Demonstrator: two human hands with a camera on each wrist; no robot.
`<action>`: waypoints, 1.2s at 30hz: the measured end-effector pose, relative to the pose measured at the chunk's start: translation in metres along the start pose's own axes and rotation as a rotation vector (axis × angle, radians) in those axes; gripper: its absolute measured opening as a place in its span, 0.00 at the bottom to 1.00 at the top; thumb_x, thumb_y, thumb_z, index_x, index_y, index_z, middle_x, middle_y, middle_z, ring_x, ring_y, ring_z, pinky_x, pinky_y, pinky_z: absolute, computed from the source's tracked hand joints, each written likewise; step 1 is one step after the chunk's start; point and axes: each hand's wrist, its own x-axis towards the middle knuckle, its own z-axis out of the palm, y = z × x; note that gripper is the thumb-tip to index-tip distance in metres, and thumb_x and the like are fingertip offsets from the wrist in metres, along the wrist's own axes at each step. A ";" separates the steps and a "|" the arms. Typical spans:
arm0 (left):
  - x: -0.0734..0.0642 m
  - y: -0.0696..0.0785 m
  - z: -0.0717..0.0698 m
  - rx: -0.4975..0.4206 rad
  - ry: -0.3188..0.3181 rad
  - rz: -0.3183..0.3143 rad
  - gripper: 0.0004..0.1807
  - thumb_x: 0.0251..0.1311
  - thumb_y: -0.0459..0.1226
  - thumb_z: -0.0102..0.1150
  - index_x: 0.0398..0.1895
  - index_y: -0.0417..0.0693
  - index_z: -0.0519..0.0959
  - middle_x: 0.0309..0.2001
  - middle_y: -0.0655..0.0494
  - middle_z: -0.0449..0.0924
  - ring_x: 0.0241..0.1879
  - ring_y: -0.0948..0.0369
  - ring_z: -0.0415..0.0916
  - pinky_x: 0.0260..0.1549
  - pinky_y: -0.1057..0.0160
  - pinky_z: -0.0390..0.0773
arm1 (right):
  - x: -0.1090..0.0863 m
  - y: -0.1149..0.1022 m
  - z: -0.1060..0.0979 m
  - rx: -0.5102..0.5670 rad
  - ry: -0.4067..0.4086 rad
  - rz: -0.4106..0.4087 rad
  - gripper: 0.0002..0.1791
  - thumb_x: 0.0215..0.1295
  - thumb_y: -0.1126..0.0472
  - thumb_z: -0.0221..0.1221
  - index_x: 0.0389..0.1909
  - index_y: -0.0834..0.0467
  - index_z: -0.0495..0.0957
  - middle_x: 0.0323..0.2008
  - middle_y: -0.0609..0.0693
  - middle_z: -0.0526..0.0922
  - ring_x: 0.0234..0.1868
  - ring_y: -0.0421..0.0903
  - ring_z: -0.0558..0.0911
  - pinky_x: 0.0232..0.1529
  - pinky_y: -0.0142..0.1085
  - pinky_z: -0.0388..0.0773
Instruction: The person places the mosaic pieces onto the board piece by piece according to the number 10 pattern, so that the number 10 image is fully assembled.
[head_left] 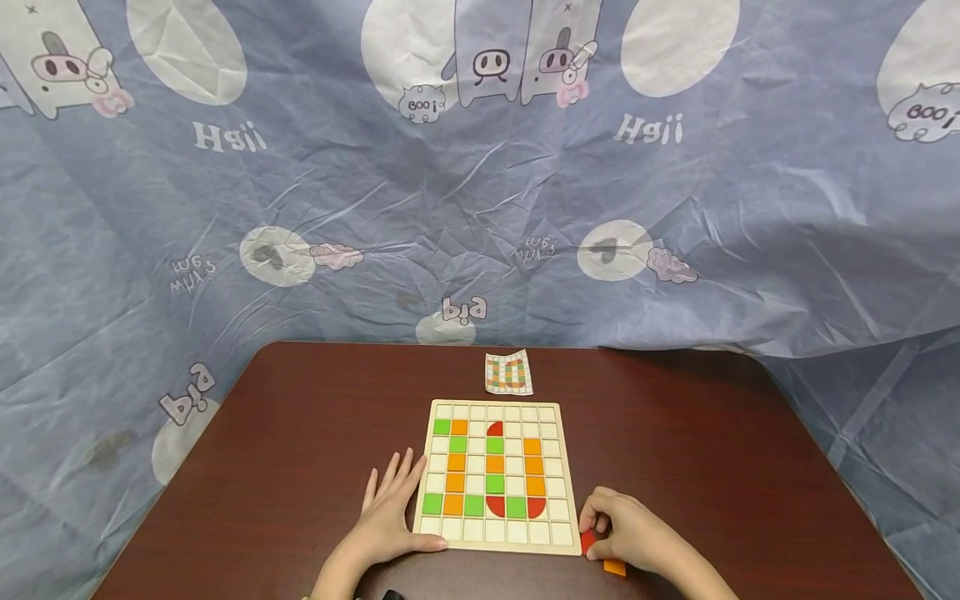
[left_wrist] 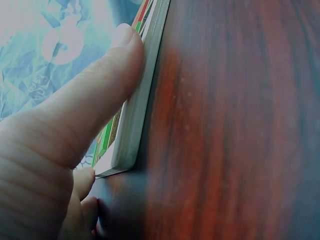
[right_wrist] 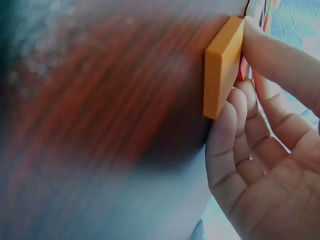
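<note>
A pale wooden grid board lies on the table, with green, orange and red tiles set in several of its cells. My left hand spreads around the board's near left corner, fingers straight along the left side. Its thumb rests on the near edge. By the near right corner, my right hand pinches a red piece between thumb and curled fingers; the fingers hide part of it. An orange square tile is just below that hand, close to the thumb and fingertips.
Behind the board lies a small paper card printed with a coloured grid pattern. The dark wooden table ends at a patterned grey-blue cloth. A small black object shows at the near edge of the view.
</note>
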 end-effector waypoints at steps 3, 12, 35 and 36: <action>0.000 0.000 0.000 -0.002 0.001 -0.001 0.70 0.33 0.64 0.77 0.79 0.49 0.52 0.79 0.42 0.43 0.79 0.42 0.35 0.70 0.34 0.29 | 0.000 0.000 0.000 0.002 0.004 -0.011 0.18 0.41 0.66 0.77 0.28 0.50 0.77 0.28 0.40 0.72 0.29 0.32 0.70 0.29 0.27 0.70; -0.001 -0.001 0.001 -0.002 0.002 -0.002 0.70 0.33 0.64 0.77 0.79 0.48 0.52 0.79 0.42 0.43 0.79 0.42 0.35 0.71 0.34 0.29 | -0.003 0.000 -0.001 0.027 -0.031 -0.025 0.16 0.41 0.69 0.75 0.27 0.52 0.78 0.24 0.38 0.71 0.27 0.30 0.69 0.27 0.26 0.69; 0.000 -0.001 0.002 0.004 0.009 -0.001 0.70 0.32 0.64 0.77 0.79 0.49 0.52 0.79 0.43 0.44 0.79 0.42 0.36 0.71 0.35 0.30 | 0.047 0.000 -0.023 0.216 0.135 0.086 0.09 0.61 0.61 0.66 0.43 0.56 0.85 0.31 0.48 0.79 0.29 0.37 0.71 0.28 0.28 0.69; 0.000 -0.001 0.002 0.006 0.011 0.000 0.70 0.32 0.64 0.77 0.79 0.49 0.52 0.79 0.43 0.44 0.79 0.42 0.36 0.71 0.35 0.31 | 0.051 -0.001 -0.023 0.224 0.155 0.088 0.10 0.60 0.62 0.67 0.43 0.57 0.85 0.29 0.47 0.78 0.29 0.37 0.71 0.28 0.28 0.69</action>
